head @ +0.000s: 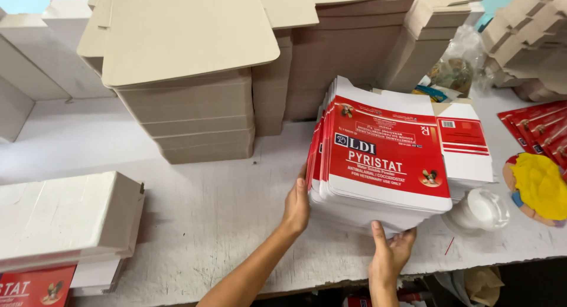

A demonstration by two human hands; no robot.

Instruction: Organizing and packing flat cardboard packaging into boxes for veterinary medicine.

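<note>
A thick stack of flat red-and-white printed cartons (384, 153) sits tilted on the white table (207, 212), right of centre. My left hand (295, 206) presses against the stack's left edge, fingers up along its side. My right hand (390, 248) grips the stack's near bottom edge from below, fingers curled under it. Both hands hold the same stack.
Tall piles of plain beige flat cartons (189, 77) stand behind and to the left. A white stack (65, 218) lies at the near left over red printed sheets (32, 286). A clear plastic cup (481, 209), a yellow-and-red object (537, 189) and red cartons (537, 127) sit at the right.
</note>
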